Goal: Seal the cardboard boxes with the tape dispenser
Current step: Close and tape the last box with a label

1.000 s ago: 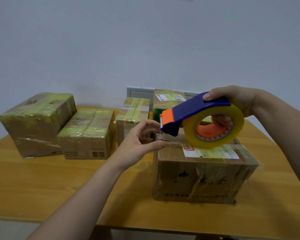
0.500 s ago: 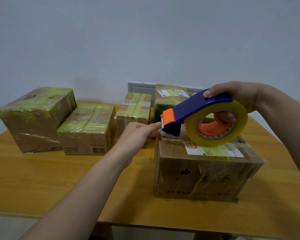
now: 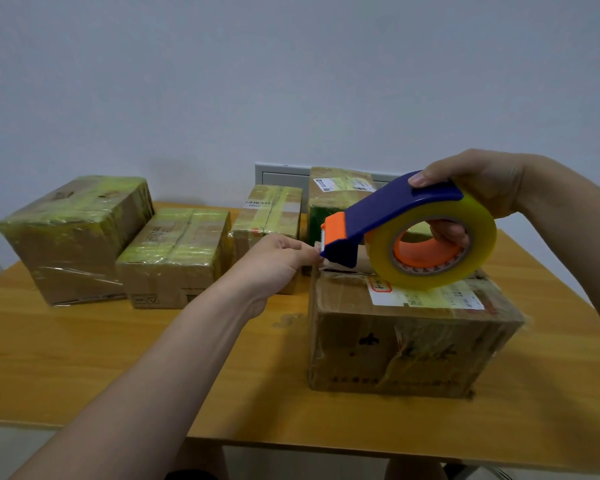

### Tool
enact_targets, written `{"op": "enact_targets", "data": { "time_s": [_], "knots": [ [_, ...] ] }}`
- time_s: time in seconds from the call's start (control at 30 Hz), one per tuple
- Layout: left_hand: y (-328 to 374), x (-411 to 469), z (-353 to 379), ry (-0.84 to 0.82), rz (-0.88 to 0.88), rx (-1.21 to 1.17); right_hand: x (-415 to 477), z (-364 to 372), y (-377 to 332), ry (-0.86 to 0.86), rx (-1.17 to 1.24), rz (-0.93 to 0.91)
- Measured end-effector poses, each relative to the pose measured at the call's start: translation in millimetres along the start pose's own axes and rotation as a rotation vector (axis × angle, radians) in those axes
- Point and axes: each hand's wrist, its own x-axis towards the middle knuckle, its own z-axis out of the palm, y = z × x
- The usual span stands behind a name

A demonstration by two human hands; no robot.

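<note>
On the worktop, seen from the head camera, the nearest cardboard box sits at the right with a white label on top. The right hand grips the tape dispenser over that box, thumb on the blue body and fingers curled through the orange core of the yellow tape roll. Whether the roll touches the box cannot be told. The left hand reaches in from the left, its fingertips pinching the tape end just under the orange cutter. Four more taped boxes stand in a row behind, near the wall.
</note>
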Motion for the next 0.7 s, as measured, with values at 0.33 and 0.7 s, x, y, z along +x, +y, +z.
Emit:
{"op": "enact_targets", "data": {
  "time_s": [0.33, 0.7],
  "knots": [
    [5, 1, 2, -0.041, -0.026, 0.0, -5, -3, -12, -0.026, -0.028, 0.087],
    [9, 2, -8, -0.053, -0.04, -0.042, -9, -12, 16, -0.016, 0.074, -0.028]
  ]
}}
